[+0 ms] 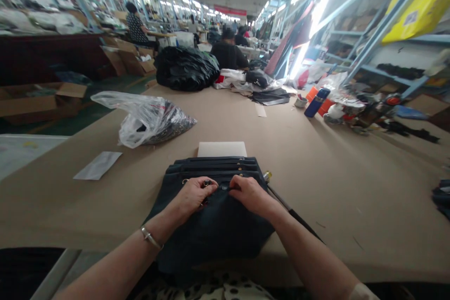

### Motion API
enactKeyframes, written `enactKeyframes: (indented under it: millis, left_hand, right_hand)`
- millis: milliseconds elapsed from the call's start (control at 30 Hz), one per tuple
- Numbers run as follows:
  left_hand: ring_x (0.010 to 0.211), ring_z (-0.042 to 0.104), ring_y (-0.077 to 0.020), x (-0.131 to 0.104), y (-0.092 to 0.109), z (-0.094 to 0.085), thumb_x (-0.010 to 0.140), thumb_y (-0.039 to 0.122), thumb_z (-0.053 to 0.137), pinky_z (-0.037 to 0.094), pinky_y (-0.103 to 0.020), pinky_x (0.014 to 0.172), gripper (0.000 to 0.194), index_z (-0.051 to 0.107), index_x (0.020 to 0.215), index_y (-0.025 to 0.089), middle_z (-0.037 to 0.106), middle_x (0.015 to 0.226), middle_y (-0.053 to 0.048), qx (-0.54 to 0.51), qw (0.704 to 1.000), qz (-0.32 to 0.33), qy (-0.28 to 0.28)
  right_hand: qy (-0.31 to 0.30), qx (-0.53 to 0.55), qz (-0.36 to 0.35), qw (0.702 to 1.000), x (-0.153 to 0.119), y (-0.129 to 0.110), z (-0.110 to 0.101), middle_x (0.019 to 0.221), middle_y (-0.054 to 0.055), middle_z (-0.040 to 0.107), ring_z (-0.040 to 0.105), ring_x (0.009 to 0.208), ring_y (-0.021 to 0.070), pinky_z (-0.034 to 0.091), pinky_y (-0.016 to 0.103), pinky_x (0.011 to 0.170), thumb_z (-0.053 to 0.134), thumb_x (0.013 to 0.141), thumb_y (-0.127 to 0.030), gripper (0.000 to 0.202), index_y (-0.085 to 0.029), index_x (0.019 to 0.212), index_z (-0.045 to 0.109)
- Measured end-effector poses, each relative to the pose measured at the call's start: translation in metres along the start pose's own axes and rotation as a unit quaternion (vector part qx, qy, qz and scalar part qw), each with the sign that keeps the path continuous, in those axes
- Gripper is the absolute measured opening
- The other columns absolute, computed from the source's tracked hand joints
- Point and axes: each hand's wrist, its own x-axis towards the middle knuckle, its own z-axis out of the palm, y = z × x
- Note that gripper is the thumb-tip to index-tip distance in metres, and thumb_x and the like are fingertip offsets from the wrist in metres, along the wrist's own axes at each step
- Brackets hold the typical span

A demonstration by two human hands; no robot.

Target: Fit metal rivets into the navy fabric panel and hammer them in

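Note:
A stack of dark navy bag pieces (211, 234) with zippers lies at the table's front edge, its front part hanging toward my lap. My left hand (195, 194) is closed over the top piece, with small dark metal fittings (207, 183) between thumb and fingers. Just right of its fingertips sits a small shiny metal piece (224, 188) on the dark material. On the other side of that piece, my right hand (251, 194) has its fingers curled in a pinch against the bag; what they hold is hidden. A gold ring (185, 181) shows by my left knuckles.
Right of the stack lies a black-handled tool (293, 213) with a yellowish end. A white block (222, 149) sits behind the stack. Further off are a clear plastic bag of parts (151, 122), a white paper (97, 166), a dark pile (186, 68) and a blue box (317, 102). People sit beyond.

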Motion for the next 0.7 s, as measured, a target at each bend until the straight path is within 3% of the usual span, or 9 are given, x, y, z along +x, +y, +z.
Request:
enactKeyframes:
  millis: [167,400,567,700]
  left_hand:
    - [0.043,0.040,-0.0079,0.014,0.020,0.021,0.067,0.036,0.065,0.032,-0.018,0.038,0.031,0.061,0.089,0.014,0.044,0.054,0.005,0.005,1.000,0.000,-0.006]
    - [0.042,0.039,-0.0070,0.040,0.051,0.032,0.073,0.029,0.061,0.032,-0.017,0.039,0.017,0.053,0.075,0.014,0.043,0.052,0.005,0.018,0.999,0.030,-0.008]
    - [0.042,0.039,-0.0070,0.068,0.074,0.035,0.075,0.021,0.059,0.031,-0.017,0.040,0.013,0.051,0.067,0.013,0.043,0.050,0.004,0.057,0.997,0.041,0.009]
    - [0.037,0.035,-0.0066,0.095,0.080,0.037,0.069,0.013,0.064,0.027,-0.017,0.036,0.016,0.052,0.059,0.013,0.039,0.043,0.004,0.104,0.994,0.032,0.019]
  right_hand:
    - [0.066,0.095,-0.022,0.993,0.017,0.011,-0.016,0.060,-0.006,0.052,0.043,0.057,0.0073,0.030,0.020,0.054,0.059,0.073,-0.016,0.003,-0.017,0.072,0.057]
    - [0.055,0.240,0.012,0.969,0.052,0.031,-0.032,0.058,-0.004,0.055,0.048,0.053,0.0079,0.037,0.019,0.052,0.061,0.069,-0.024,0.011,-0.015,0.075,0.062]
    - [0.049,0.217,0.068,0.973,0.082,0.050,-0.046,0.056,-0.004,0.056,0.046,0.050,0.0068,0.035,0.018,0.049,0.059,0.069,-0.022,0.013,-0.012,0.076,0.064]
    - [0.052,0.169,0.092,0.980,0.097,0.067,-0.044,0.059,-0.002,0.060,0.049,0.055,0.0079,0.036,0.018,0.052,0.056,0.068,-0.014,0.017,-0.012,0.079,0.069]
